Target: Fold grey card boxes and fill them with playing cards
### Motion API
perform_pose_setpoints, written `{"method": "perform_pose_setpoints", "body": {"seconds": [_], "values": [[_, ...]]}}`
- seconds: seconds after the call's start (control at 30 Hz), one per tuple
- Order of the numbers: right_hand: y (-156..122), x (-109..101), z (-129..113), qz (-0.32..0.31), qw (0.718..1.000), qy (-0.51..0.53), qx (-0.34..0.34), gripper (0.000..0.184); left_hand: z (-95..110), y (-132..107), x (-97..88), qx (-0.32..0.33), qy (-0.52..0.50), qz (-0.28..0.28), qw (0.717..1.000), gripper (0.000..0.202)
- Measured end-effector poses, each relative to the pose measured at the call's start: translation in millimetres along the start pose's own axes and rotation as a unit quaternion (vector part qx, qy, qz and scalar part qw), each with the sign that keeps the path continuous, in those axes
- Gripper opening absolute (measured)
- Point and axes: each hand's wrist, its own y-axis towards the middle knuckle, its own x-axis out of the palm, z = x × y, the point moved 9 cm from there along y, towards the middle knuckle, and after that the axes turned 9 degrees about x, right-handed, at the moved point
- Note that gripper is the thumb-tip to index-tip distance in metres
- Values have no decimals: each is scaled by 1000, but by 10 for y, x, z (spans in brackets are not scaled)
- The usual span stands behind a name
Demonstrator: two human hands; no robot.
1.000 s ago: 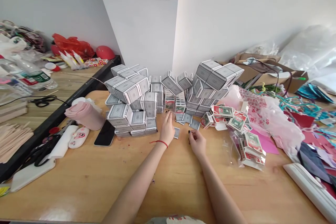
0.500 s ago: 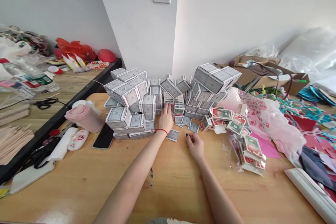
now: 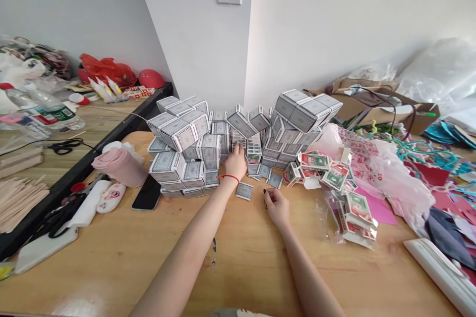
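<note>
Head view has your left hand (image 3: 236, 163) at the printed packs (image 3: 254, 152), twelve o'clock, your right hand (image 3: 277, 206) curled at one o'clock, both grips impossible to tell.

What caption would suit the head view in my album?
Left hand between stacked card blocks, right hand near loose cards on a wooden table.

Red-and-white card packs (image 3: 254, 151), side by side, between grey patterned blocks (image 3: 210, 148)

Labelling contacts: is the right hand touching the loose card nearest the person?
Apart. The head view shows wooden tabletop between the right hand's curled fingers and the loose card.
</note>
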Motion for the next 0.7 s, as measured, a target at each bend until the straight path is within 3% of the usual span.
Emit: {"method": "perform_pose_setpoints", "body": {"seconds": [0.17,0.37,0.7], "values": [[2,-2,17,4,1000,-9,0,40,5,-36,-37,-6,14,-10,1000,43],[9,-6,15,9,1000,-14,-5,37,-47,-259,78,-41,13,-78,996,29],[34,6,8,19,999,-37,-15,40,53,-1266,98,-17,-95,8,995,41]]}}
